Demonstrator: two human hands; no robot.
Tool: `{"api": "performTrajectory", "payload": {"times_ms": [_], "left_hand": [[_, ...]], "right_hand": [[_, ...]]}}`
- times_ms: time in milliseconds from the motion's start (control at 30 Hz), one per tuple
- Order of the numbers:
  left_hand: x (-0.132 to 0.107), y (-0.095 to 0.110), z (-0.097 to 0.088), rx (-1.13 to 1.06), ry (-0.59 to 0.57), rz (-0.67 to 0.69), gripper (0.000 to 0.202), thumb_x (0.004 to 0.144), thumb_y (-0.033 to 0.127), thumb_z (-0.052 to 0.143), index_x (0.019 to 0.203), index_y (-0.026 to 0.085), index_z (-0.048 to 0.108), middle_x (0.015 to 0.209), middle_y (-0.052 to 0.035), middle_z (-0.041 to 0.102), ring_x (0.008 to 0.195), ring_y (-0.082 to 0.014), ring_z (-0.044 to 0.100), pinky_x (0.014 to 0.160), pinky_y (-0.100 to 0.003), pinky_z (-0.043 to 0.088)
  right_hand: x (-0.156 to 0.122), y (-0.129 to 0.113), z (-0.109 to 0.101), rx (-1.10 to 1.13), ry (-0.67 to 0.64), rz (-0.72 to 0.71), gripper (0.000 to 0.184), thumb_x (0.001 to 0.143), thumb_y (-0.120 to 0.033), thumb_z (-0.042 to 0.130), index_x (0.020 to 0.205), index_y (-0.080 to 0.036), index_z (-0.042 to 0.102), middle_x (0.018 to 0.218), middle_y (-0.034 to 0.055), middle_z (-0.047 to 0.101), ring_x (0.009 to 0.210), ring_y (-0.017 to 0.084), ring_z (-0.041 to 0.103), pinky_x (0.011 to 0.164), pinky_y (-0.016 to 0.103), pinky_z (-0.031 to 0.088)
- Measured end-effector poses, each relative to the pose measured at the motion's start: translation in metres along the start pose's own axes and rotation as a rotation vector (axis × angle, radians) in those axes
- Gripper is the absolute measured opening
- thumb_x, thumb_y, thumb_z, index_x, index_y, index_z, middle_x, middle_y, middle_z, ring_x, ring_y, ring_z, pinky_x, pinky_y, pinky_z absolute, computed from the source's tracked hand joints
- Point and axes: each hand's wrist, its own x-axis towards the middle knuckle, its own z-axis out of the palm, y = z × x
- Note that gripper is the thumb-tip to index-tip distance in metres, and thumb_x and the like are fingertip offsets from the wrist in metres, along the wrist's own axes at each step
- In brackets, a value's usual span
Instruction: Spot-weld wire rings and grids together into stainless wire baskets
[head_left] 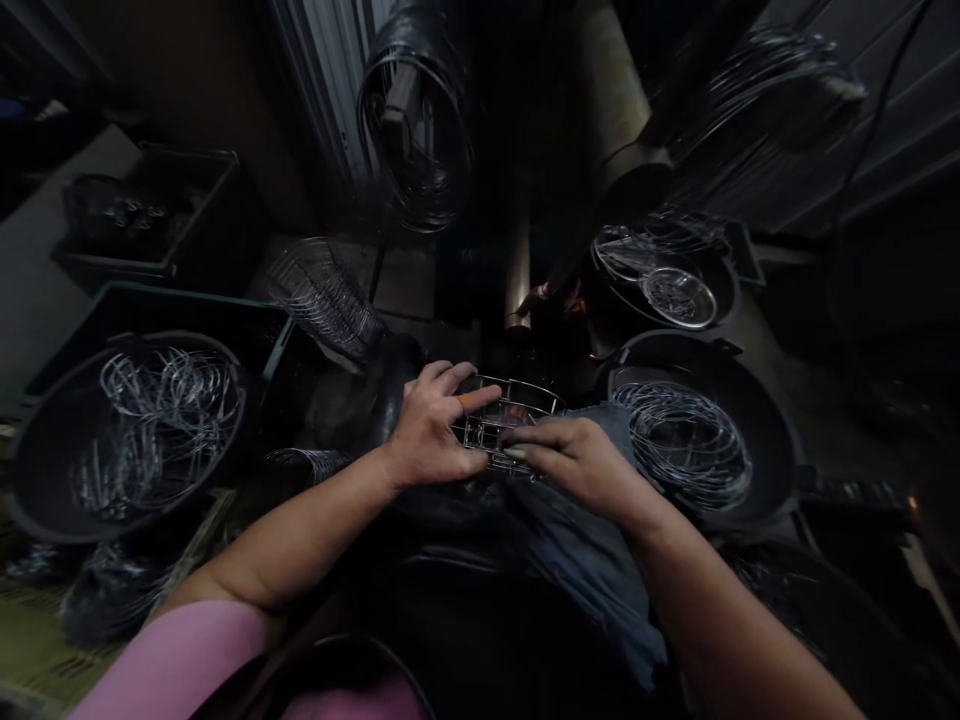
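Both hands hold a small wire basket frame [511, 405] at the middle of the view, over my lap. My left hand [431, 425] grips its left side, with the fingers curled over the rim and the thumb underneath. My right hand [574, 455] pinches the near right edge, fingers pressed together on the wire. A dark blue-grey cloth [592, 560] lies under my right wrist and hangs down over my knee. Pink sleeves show at the bottom left.
A dark basin [34, 480] at the left holds several wire rings. Another basin [772, 430] at the right holds coiled wire rings. A tub with a glass lid [679, 295] stands behind it. Wire coils [412, 130] hang overhead. A dark crate [187, 200] sits far left.
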Motion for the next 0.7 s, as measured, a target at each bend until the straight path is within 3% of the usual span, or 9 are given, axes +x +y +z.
{"api": "performTrajectory", "payload": {"times_ms": [133,200,433,700], "left_hand": [[0.003,-0.004,-0.001,0.013,0.057,-0.006,0.069,0.05,0.033,0.078,0.118,0.031,0.068,0.133,-0.009,0.056,0.125,-0.036,0.044,0.102,-0.055,0.036],[0.005,-0.006,0.0,-0.015,0.093,-0.025,0.068,0.049,0.032,0.077,0.117,0.032,0.069,0.132,-0.0083,0.057,0.124,-0.035,0.045,0.101,-0.054,0.038],[0.015,-0.003,0.002,-0.125,0.212,-0.029,0.063,0.05,0.029,0.074,0.114,0.028,0.07,0.13,-0.0094,0.059,0.123,-0.0332,0.047,0.098,-0.053,0.042],[0.04,-0.001,0.002,-0.102,0.286,0.027,0.063,0.049,0.028,0.076,0.112,0.025,0.072,0.128,-0.0119,0.059,0.121,-0.0342,0.049,0.097,-0.053,0.043]], "right_hand": [[0.0,0.004,0.014,-0.585,0.109,-0.081,0.032,0.08,-0.019,0.062,0.11,-0.017,0.072,0.103,0.0095,0.072,0.083,0.026,0.068,0.071,0.036,0.05],[-0.002,0.002,0.017,-0.733,0.133,-0.138,0.039,0.079,-0.015,0.062,0.117,-0.013,0.068,0.106,0.0109,0.071,0.089,0.029,0.067,0.074,0.039,0.049],[0.006,0.01,0.003,-0.571,0.285,-0.346,0.027,0.089,-0.012,0.051,0.104,-0.017,0.072,0.094,0.0051,0.073,0.079,0.02,0.065,0.069,0.034,0.042],[0.021,0.024,-0.013,-0.535,0.341,-0.347,0.024,0.091,-0.012,0.05,0.101,-0.017,0.072,0.091,0.0064,0.073,0.084,0.02,0.066,0.075,0.033,0.048]]}}
